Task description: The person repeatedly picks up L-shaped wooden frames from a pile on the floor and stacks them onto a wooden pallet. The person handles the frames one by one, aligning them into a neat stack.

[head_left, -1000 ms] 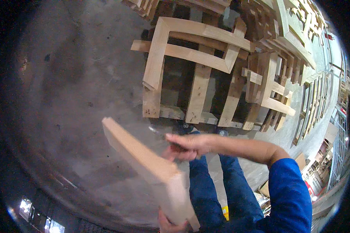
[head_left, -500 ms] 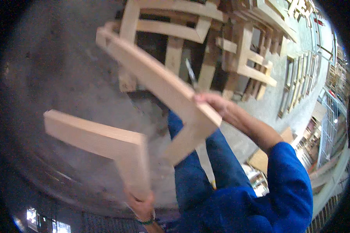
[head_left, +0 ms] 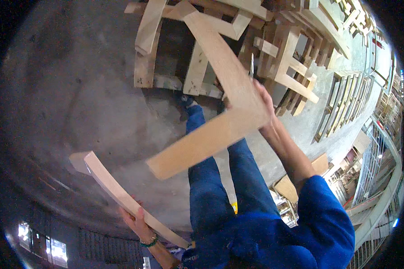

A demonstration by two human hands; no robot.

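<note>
My right hand (head_left: 265, 102) grips the corner of an L-shaped wooden frame piece (head_left: 224, 67), with one arm reaching away from me and the other slanting down-left across my legs. A slim pale pointed thing (head_left: 252, 65) sticks up just beyond that hand; its kind and lower end cannot be made out. At lower left, my left hand (head_left: 138, 223) is closed around a second L-shaped wooden frame piece (head_left: 121, 193), seen edge-on. Its short end turns off at the far left, while its near end reaches my shirt. The two pieces are apart.
Ahead, a wooden pallet (head_left: 144, 74) carries more wooden frame pieces (head_left: 217, 24). Stacked frames (head_left: 292, 67) stand to its right. A slatted wooden pallet (head_left: 343, 105) lies farther right, near metal railings (head_left: 368, 163). Concrete floor (head_left: 76, 103) stretches out at left.
The right-hand piece has swung upright and turned its flat face toward me. My left hand has moved left, and its piece has rolled onto its edge, its near end coming toward my body.
</note>
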